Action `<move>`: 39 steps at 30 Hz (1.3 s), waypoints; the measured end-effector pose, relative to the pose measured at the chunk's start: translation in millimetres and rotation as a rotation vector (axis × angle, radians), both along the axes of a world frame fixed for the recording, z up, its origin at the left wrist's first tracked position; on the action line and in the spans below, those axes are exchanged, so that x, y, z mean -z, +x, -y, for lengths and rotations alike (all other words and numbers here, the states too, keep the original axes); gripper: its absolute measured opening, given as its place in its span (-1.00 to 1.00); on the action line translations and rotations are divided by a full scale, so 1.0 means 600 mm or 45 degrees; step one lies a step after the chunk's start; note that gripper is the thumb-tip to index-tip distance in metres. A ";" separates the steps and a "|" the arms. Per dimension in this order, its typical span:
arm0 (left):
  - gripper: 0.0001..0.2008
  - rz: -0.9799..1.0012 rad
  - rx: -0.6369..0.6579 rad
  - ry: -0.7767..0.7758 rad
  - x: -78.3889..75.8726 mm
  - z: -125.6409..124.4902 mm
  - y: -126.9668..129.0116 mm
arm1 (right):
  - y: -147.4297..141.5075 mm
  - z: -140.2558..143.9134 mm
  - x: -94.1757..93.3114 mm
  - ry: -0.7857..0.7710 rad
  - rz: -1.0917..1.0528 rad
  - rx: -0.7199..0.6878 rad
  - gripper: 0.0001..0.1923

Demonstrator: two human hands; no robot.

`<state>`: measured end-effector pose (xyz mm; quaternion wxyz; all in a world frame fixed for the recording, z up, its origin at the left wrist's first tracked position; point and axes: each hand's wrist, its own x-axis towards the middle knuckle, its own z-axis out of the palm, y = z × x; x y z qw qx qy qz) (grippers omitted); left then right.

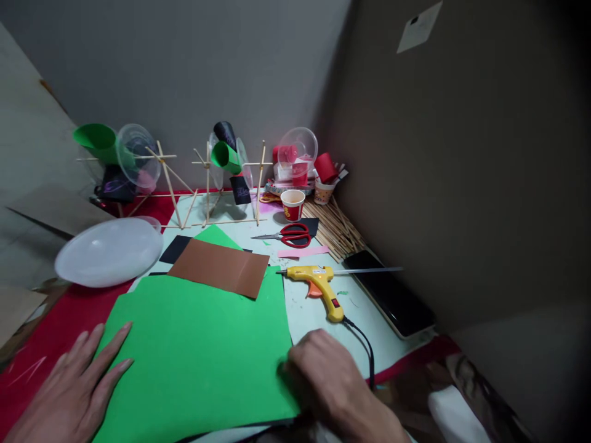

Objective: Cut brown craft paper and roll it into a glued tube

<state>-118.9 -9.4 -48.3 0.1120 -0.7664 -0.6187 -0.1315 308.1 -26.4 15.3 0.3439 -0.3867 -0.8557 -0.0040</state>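
A large green paper sheet [198, 357] lies in front of me. My left hand [74, 387] rests on its left edge, fingers spread and flat. At the sheet's right edge, my right hand [327, 375] is closed with the fingers curled under. Its fingertips are hidden and slightly blurred, so what they hold, if anything, is unclear. A brown paper piece [221, 267] overlaps the green sheet's far edge. Beyond my right hand lies a yellow glue gun [318, 277] with a clear stick in its back. Red-handled scissors [286, 235] lie behind it.
Stick frames with a green cone [96, 143] and a green tube [226, 157] stand at the back. A white balloon-like oval [111, 252] sits left. Toward the right are a paper cup [292, 206], wooden sticks [330, 227], a pink strip [302, 252] and a black phone [388, 292] beside the wall.
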 end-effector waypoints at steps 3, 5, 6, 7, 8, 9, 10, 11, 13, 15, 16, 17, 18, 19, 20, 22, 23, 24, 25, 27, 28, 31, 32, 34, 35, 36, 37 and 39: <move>-0.24 0.103 0.007 -0.075 0.001 0.000 0.003 | 0.035 -0.026 0.000 0.091 0.103 0.477 -0.76; -0.27 0.125 -0.023 -0.059 0.002 0.001 0.009 | 0.052 -0.048 -0.001 0.043 0.302 0.701 -0.63; -0.29 0.130 -0.043 -0.060 0.000 0.002 0.013 | 0.058 -0.057 0.000 -0.001 0.376 0.752 -0.61; -0.32 0.136 -0.069 -0.069 -0.004 0.004 0.019 | 0.061 -0.065 0.000 -0.049 0.418 0.769 -0.63; -0.36 0.140 -0.103 -0.069 -0.009 0.006 0.027 | 0.063 -0.070 0.001 -0.080 0.436 0.762 -0.64; -0.41 0.136 -0.143 -0.071 -0.017 0.008 0.035 | 0.065 -0.074 0.001 -0.097 0.435 0.743 -0.66; -0.44 0.133 -0.169 -0.056 -0.026 0.011 0.045 | 0.066 -0.076 0.002 -0.099 0.424 0.730 -0.67; -0.45 0.115 -0.191 -0.008 -0.037 0.013 0.055 | 0.067 -0.077 0.003 -0.097 0.411 0.730 -0.69; -0.41 0.047 -0.173 0.031 -0.057 0.016 0.074 | 0.074 -0.078 0.005 -0.114 0.391 0.743 -0.74; -0.42 0.004 -0.213 0.037 -0.073 0.018 0.088 | 0.083 -0.082 0.008 -0.155 0.395 0.736 -0.78; -0.43 0.003 -0.237 0.027 -0.077 0.018 0.093 | 0.087 -0.085 0.010 -0.177 0.400 0.728 -0.80; -0.44 0.012 -0.258 0.014 -0.080 0.019 0.097 | 0.091 -0.088 0.011 -0.195 0.401 0.728 -0.82; -0.45 0.031 -0.266 -0.001 -0.081 0.019 0.098 | 0.094 -0.090 0.013 -0.197 0.402 0.736 -0.81; -0.45 0.054 -0.262 -0.006 -0.081 0.019 0.099 | 0.095 -0.091 0.013 -0.173 0.406 0.749 -0.79; -0.46 0.079 -0.249 0.000 -0.079 0.019 0.097 | 0.095 -0.091 0.014 -0.124 0.410 0.761 -0.75; -0.46 0.127 -0.232 0.020 -0.075 0.024 0.089 | 0.092 -0.081 0.016 0.009 0.406 0.752 -0.65; -0.46 0.148 -0.229 0.030 -0.074 0.029 0.082 | 0.089 -0.073 0.017 0.072 0.397 0.716 -0.60; -0.45 0.158 -0.217 0.035 -0.072 0.036 0.073 | 0.086 -0.064 0.020 0.099 0.382 0.659 -0.56; -0.41 0.147 -0.178 0.015 -0.070 0.045 0.063 | 0.083 -0.053 0.024 0.120 0.369 0.580 -0.52; -0.19 0.084 -0.030 -0.084 -0.068 0.069 0.043 | 0.075 -0.036 0.035 0.087 0.422 0.366 -0.46; -0.05 0.038 0.066 -0.170 -0.066 0.083 0.034 | 0.069 -0.030 0.041 0.127 0.467 0.261 -0.43; 0.26 0.045 0.110 -0.314 -0.061 0.115 0.022 | 0.037 -0.024 0.050 0.198 0.556 0.125 -0.37; 0.28 0.084 0.066 -0.310 -0.060 0.121 0.023 | 0.021 -0.025 0.050 0.206 0.570 0.120 -0.38; 0.27 0.153 0.028 -0.286 -0.060 0.125 0.029 | -0.012 -0.029 0.043 0.228 0.581 0.135 -0.40; 0.26 0.172 0.039 -0.279 -0.061 0.123 0.032 | -0.026 -0.031 0.039 0.240 0.581 0.148 -0.43; 0.25 0.178 0.065 -0.278 -0.064 0.120 0.034 | -0.038 -0.034 0.035 0.254 0.581 0.159 -0.44; 0.24 0.179 0.091 -0.280 -0.067 0.115 0.034 | -0.046 -0.036 0.031 0.267 0.583 0.172 -0.46; 0.21 0.181 0.117 -0.293 -0.072 0.104 0.029 | -0.051 -0.041 0.026 0.289 0.589 0.205 -0.47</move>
